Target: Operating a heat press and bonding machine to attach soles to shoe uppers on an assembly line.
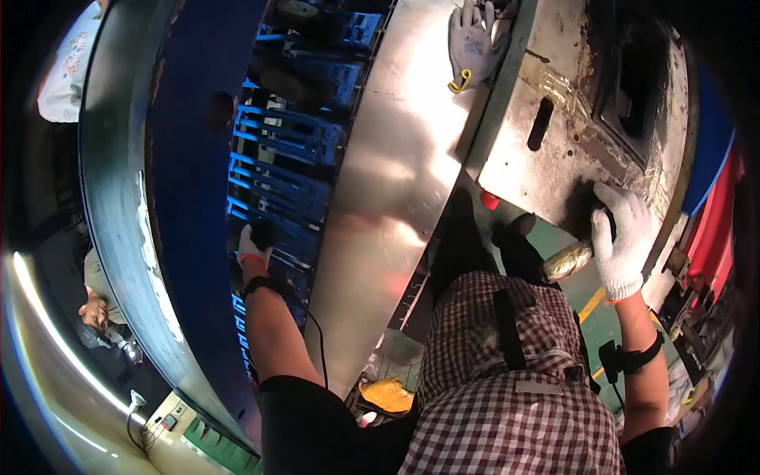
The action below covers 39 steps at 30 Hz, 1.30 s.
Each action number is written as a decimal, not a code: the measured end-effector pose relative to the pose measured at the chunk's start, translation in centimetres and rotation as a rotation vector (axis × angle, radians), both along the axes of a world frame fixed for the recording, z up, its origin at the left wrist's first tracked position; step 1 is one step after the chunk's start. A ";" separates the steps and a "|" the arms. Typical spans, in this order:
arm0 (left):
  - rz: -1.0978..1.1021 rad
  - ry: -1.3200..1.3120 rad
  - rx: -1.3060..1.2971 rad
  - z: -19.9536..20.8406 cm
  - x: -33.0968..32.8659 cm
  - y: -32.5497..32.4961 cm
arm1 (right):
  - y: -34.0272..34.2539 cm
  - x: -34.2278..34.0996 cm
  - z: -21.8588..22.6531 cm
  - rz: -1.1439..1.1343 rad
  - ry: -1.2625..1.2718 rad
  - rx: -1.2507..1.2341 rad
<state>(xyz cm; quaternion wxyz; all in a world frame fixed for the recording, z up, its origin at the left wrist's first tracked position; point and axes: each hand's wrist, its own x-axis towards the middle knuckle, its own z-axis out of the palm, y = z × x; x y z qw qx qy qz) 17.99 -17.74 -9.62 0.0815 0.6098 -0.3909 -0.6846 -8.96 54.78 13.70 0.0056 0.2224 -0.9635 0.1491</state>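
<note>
My left hand (255,244), in a pale glove, reaches in beside a row of blue slotted parts (277,142) within the dark machine. Its thumb points up; its other fingers are lost in shadow, so I cannot tell whether it holds anything. On the right, my right hand (625,237), in a white knit glove, rests by the edge of a worn, stained metal plate (518,158). Its thumb and fingers are apart, with nothing seen between them. Just left of it sticks out a rounded, brownish tape-wrapped piece (568,262).
A long shiny metal surface (388,166) runs between my arms. A loose grey glove (475,39) lies at its far end. A dark blue panel (190,190) stands at the left, with another person (99,309) beyond it. Yellow material (388,396) lies low in front.
</note>
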 end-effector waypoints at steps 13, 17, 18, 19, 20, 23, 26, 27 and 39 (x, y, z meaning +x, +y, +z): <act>0.173 0.380 0.053 9.8 -0.1 24.2 | -0.2 -0.5 0.9 0.008 -0.016 -0.151; -0.163 0.548 0.258 14.3 -6.0 34.2 | -3.2 0.5 2.4 0.167 -0.045 -0.463; -0.277 0.644 0.332 15.6 -7.9 36.3 | -4.0 1.1 3.2 0.140 -0.230 -0.608; -0.379 0.686 0.315 16.7 -10.1 38.3 | -4.9 1.4 3.8 0.096 -0.500 -0.700; -0.584 0.805 0.409 18.0 -12.4 39.9 | -5.5 1.7 4.4 0.054 -0.668 -0.720; -0.861 0.776 0.256 22.3 -18.5 45.0 | -5.7 1.4 5.5 -0.022 -0.693 -0.846; -1.196 0.615 0.063 26.1 -24.4 47.7 | -2.8 -1.0 5.5 -0.175 -0.463 -1.069; -1.245 0.595 -0.100 27.0 -26.0 49.0 | -1.3 -2.4 5.3 -0.209 -0.398 -1.093; -0.767 1.404 -1.411 46.7 -37.4 52.2 | 1.9 -16.9 0.8 -0.657 -0.007 -0.164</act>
